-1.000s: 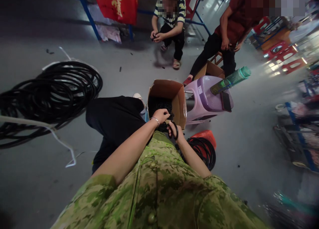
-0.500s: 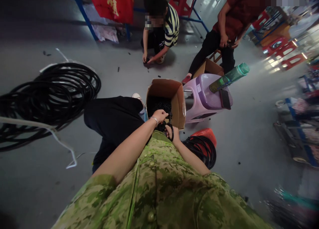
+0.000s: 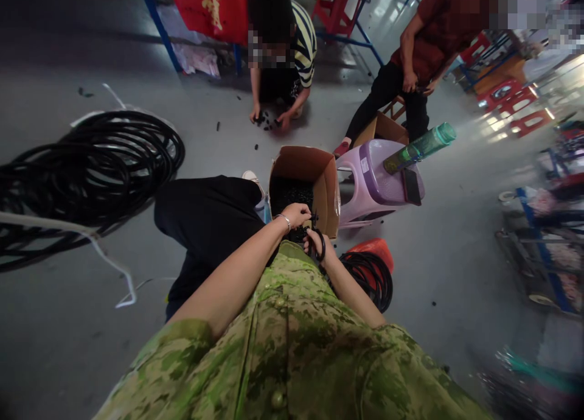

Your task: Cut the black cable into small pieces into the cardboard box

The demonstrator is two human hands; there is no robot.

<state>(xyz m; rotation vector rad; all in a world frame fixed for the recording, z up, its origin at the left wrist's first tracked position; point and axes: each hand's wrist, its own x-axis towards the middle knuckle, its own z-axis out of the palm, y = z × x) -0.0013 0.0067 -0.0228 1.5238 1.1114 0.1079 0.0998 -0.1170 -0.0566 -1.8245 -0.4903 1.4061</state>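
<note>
My left hand (image 3: 297, 214), with a bracelet at the wrist, is closed in a pinch over a cardboard box (image 3: 329, 192). At its fingertips is a thin black piece (image 3: 314, 217), too small to make out clearly. Close by on the right, my right hand (image 3: 312, 242) is wrapped round black-handled scissors (image 3: 322, 248), whose loop stands out beside the palm. Their blades are hard to see against the dark contents. Many small black pieces (image 3: 294, 195) lie inside the box, below both hands.
Coiled black tubing (image 3: 132, 146) lies on the left floor, and a smaller coil (image 3: 376, 280) beside a red bag (image 3: 378, 249) at right. A purple stool (image 3: 371, 176) bears a green bottle (image 3: 422, 147) and a phone (image 3: 412, 187). Two people work ahead.
My hands have shifted slightly right, and the scissors' loop has turned a little outward. The crouching person's hands have spread apart over black pieces on the floor.
</note>
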